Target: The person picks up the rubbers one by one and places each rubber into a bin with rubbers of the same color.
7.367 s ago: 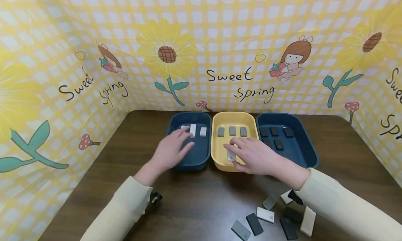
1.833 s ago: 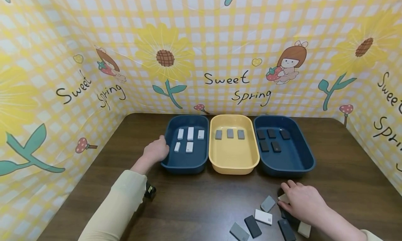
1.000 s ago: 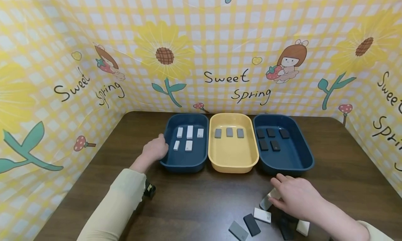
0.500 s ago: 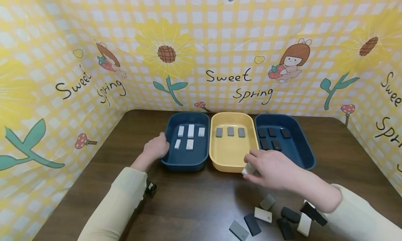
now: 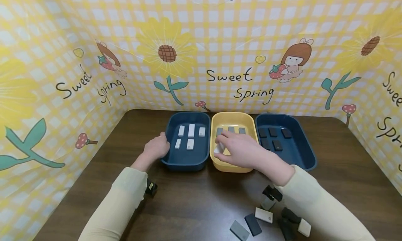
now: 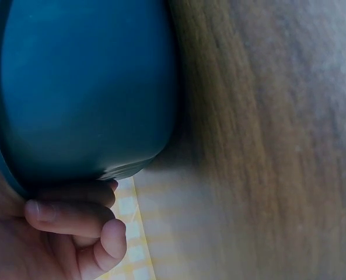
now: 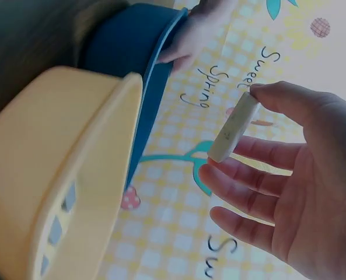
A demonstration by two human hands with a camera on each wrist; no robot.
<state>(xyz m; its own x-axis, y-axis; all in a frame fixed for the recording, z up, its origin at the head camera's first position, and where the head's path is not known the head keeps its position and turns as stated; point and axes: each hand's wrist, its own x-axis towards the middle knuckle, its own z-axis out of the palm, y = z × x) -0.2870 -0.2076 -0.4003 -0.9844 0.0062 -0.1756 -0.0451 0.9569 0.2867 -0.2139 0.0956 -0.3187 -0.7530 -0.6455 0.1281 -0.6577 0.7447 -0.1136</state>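
Observation:
My right hand [image 5: 242, 149] is above the yellow tray [image 5: 233, 166], pinching a small white rectangular block [image 7: 234, 128] between thumb and fingertips. Beneath that hand, several grey blocks [image 5: 231, 129] lie in a row in the yellow tray, partly hidden. At the outer left rim of the left blue tray [image 5: 185, 159], my left hand [image 5: 154, 148] grips the edge, its fingers curled against the outside wall in the left wrist view. Inside this tray lie several white blocks [image 5: 191, 130] in two rows.
Several dark blocks [image 5: 277, 145] sit in the right blue tray [image 5: 299, 157]. Loose white, grey and black blocks, including a grey one [image 5: 239, 230], lie on the wooden table [image 5: 188, 206] at front right, partly under my right sleeve. A checked cloth [image 5: 201, 52] stands behind.
My right hand has picked up a white block from the loose pile and carried it left and away from me, over the yellow tray. The left hand stays at the blue tray's rim.

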